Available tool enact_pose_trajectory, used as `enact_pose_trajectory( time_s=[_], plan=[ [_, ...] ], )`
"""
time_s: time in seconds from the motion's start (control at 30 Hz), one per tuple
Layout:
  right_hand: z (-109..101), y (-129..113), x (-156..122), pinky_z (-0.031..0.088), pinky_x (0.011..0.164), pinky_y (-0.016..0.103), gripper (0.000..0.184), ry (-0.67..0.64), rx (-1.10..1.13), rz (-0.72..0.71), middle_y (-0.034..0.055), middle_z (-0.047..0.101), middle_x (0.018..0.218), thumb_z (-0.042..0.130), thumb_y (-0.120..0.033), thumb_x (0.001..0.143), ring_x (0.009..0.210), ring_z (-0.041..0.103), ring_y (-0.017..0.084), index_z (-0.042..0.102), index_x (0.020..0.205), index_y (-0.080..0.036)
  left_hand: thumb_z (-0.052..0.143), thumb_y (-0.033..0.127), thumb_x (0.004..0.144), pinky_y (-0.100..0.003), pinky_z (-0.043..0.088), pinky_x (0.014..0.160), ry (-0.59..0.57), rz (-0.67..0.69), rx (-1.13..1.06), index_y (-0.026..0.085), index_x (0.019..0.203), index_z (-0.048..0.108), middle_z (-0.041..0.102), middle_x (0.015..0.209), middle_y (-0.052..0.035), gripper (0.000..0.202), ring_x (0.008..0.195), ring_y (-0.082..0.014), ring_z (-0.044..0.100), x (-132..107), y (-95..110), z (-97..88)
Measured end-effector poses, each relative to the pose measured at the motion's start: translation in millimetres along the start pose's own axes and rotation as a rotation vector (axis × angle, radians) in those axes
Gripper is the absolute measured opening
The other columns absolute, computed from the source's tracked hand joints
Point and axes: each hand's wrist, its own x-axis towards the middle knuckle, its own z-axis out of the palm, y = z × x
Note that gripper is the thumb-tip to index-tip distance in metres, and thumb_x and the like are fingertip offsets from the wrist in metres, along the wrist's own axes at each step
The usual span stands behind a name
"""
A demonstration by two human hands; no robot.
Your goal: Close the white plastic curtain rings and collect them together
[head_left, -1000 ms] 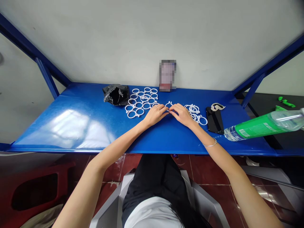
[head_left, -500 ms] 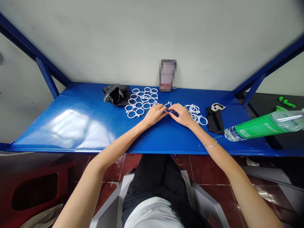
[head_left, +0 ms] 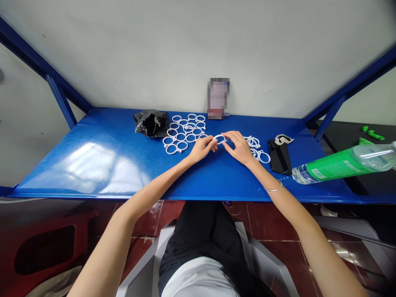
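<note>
Between my two hands is a white plastic ring (head_left: 219, 136), held above the blue table. My left hand (head_left: 201, 149) pinches its left side with thumb and fingers. On the opposite side, my right hand (head_left: 239, 146) grips the ring's edge near its small end tab. Several white rings (head_left: 182, 145) lie spread out flat beyond and left of my left hand. A smaller heap of white rings (head_left: 264, 156) sits just right of my right hand, which partly hides it.
A crumpled black plastic bag (head_left: 151, 123) stands at the table's back left. To the right lie a black phone (head_left: 280, 159), a cream-coloured curved object (head_left: 283, 139) and a green-labelled bottle (head_left: 343, 165). A blurred-out upright device (head_left: 218, 99) leans on the wall. The blue table's (head_left: 198, 185) front edge is near me.
The ring between my hands has turned, and its outline now looks closed where a gap showed at the top. My fingers have shifted around it; the other rings stay put.
</note>
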Motion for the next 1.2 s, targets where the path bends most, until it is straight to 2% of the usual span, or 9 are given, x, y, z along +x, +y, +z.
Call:
enact_pose_trajectory(
  time_s=[0.1, 0.23, 0.5, 0.93, 1.0, 1.1, 1.2],
  plan=[
    [-0.6, -0.7, 0.2, 0.054, 0.083, 0.044, 0.027, -0.002, -0.017, 0.025, 0.0102, 0.069, 0.107, 0.05, -0.031, 0.097, 0.098, 0.064, 0.027, 0.061, 0.12, -0.022, 0.046, 0.064, 0.092, -0.024, 0.051, 0.061, 0.024, -0.071, -0.184, 0.015, 0.08, 0.057, 0.069, 0.07, -0.0052, 0.052, 0.059, -0.0127, 0.066, 1.7, -0.3, 0.7],
    [-1.3, -1.7, 0.5, 0.055, 0.078, 0.041, 0.024, 0.019, -0.034, 0.047, 0.0098, 0.071, 0.1, 0.05, -0.032, 0.098, 0.093, 0.065, 0.026, 0.065, 0.113, -0.022, 0.053, 0.067, 0.087, -0.024, 0.05, 0.059, 0.04, -0.125, -0.312, 0.014, 0.079, 0.058, 0.069, 0.067, -0.0052, 0.054, 0.056, -0.012, 0.064, 3.3, -1.2, 0.7],
    [-2.2, -3.2, 1.2, 0.053, 0.074, 0.038, 0.018, 0.055, -0.052, 0.054, 0.0087, 0.071, 0.092, 0.053, -0.032, 0.097, 0.086, 0.064, 0.025, 0.066, 0.103, -0.021, 0.056, 0.069, 0.084, -0.024, 0.05, 0.058, 0.04, -0.152, -0.378, 0.014, 0.078, 0.058, 0.069, 0.065, -0.0044, 0.055, 0.054, -0.0118, 0.064, 3.9, -0.5, 0.7],
    [-1.7, -1.1, -0.3, 0.052, 0.074, 0.037, 0.022, 0.025, -0.088, 0.046, 0.0088, 0.072, 0.094, 0.05, -0.034, 0.098, 0.088, 0.066, 0.025, 0.067, 0.103, -0.02, 0.055, 0.066, 0.086, -0.024, 0.051, 0.059, -0.005, -0.176, -0.423, 0.014, 0.079, 0.057, 0.069, 0.066, -0.0048, 0.053, 0.055, -0.0118, 0.064, 3.4, -1.9, 2.0],
    [-1.8, -1.5, 0.1, 0.053, 0.073, 0.038, 0.023, 0.033, -0.086, 0.05, 0.0085, 0.072, 0.093, 0.049, -0.034, 0.099, 0.086, 0.066, 0.025, 0.068, 0.102, -0.021, 0.053, 0.066, 0.087, -0.024, 0.051, 0.061, 0.001, -0.173, -0.382, 0.014, 0.084, 0.057, 0.068, 0.067, -0.0041, 0.052, 0.056, -0.0117, 0.064, 2.9, -2.0, 2.5],
    [-1.7, -1.5, 0.1, 0.054, 0.074, 0.038, 0.024, 0.04, -0.067, 0.045, 0.0082, 0.073, 0.093, 0.049, -0.034, 0.099, 0.085, 0.067, 0.024, 0.068, 0.103, -0.022, 0.058, 0.061, 0.087, -0.025, 0.052, 0.063, 0.031, -0.142, -0.298, 0.015, 0.11, 0.054, 0.067, 0.071, -0.0017, 0.052, 0.059, -0.0116, 0.064, 0.7, -1.3, 3.1],
    [-1.1, -1.4, -0.2, 0.054, 0.076, 0.039, 0.024, 0.018, -0.031, 0.016, 0.0085, 0.073, 0.094, 0.048, -0.033, 0.099, 0.087, 0.067, 0.024, 0.068, 0.103, -0.021, 0.068, 0.056, 0.082, -0.025, 0.052, 0.065, 0.044, -0.055, -0.133, 0.018, 0.133, 0.042, 0.067, 0.081, -0.0017, 0.068, 0.064, -0.0124, 0.063, -2.4, -1.0, 3.2]
  ],
)
